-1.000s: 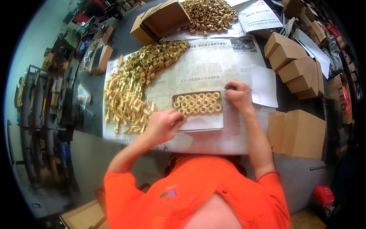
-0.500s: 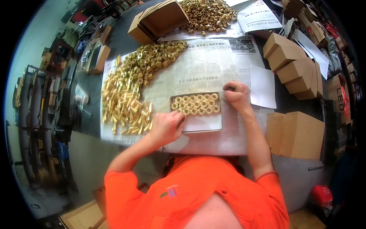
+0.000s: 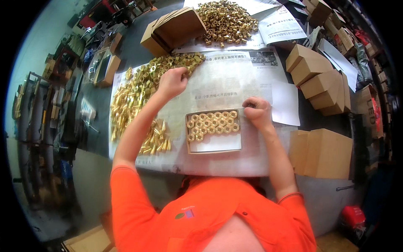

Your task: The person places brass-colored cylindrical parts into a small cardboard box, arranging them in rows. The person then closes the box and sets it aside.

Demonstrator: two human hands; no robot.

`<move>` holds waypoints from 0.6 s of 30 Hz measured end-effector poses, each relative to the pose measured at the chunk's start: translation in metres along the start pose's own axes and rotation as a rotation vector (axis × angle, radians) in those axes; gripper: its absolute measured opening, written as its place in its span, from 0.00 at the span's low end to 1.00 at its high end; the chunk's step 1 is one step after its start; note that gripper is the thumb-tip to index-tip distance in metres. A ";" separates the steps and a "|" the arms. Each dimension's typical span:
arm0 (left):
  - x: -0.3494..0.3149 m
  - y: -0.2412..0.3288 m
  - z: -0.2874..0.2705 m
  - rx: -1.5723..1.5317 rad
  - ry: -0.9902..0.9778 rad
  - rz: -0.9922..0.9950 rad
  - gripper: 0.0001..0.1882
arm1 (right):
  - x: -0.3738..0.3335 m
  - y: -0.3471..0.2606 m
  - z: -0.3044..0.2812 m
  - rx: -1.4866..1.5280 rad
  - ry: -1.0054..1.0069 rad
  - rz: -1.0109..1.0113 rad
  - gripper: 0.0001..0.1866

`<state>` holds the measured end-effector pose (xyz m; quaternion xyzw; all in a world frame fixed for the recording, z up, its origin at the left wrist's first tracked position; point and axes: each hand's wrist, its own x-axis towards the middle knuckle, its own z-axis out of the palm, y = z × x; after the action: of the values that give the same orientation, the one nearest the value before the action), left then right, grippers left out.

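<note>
My left hand (image 3: 173,82) is at the right edge of a pile of brass hex nuts (image 3: 151,75), its fingers curled; what they hold, if anything, is hidden. To the right of a shallow open box (image 3: 214,152), my right hand (image 3: 257,112) is closed, with something small and dark showing at its fingers that I cannot make out. Inside the box, brass nuts (image 3: 213,124) stand in close rows at the far side, with two more at the left of a nearer row. The white bottom (image 3: 220,143) shows at the near side.
Slim pointed brass pieces (image 3: 126,111) lie left on the newspaper (image 3: 226,82). Beyond are an open cardboard box (image 3: 174,31) and another heap of brass nuts (image 3: 226,23). Folded cardboard boxes (image 3: 321,77) and a larger carton pair (image 3: 321,153) stand right, near a white sheet (image 3: 286,103).
My left hand has moved from the box's left side up to the nut pile. Two nuts now show in the nearer row where it was. My right hand stays closed beside the box.
</note>
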<state>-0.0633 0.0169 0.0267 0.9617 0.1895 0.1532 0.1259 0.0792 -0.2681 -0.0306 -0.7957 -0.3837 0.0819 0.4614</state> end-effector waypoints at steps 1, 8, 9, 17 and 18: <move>0.009 0.000 0.008 0.113 0.017 0.042 0.07 | 0.000 -0.001 0.000 -0.001 0.001 0.006 0.10; 0.038 0.005 0.018 0.444 -0.067 -0.005 0.06 | -0.001 0.000 0.000 -0.023 0.025 0.008 0.10; 0.036 0.000 0.017 0.452 -0.075 -0.025 0.06 | -0.002 0.000 0.001 -0.022 0.027 0.006 0.10; 0.035 -0.013 0.030 0.360 -0.071 -0.023 0.08 | -0.001 -0.005 0.000 -0.013 0.027 0.015 0.09; 0.036 -0.014 0.030 0.352 -0.072 -0.028 0.09 | -0.001 -0.005 0.000 -0.011 0.025 0.013 0.09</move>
<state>-0.0256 0.0390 0.0037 0.9710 0.2221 0.0813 -0.0355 0.0754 -0.2674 -0.0266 -0.8017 -0.3730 0.0727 0.4614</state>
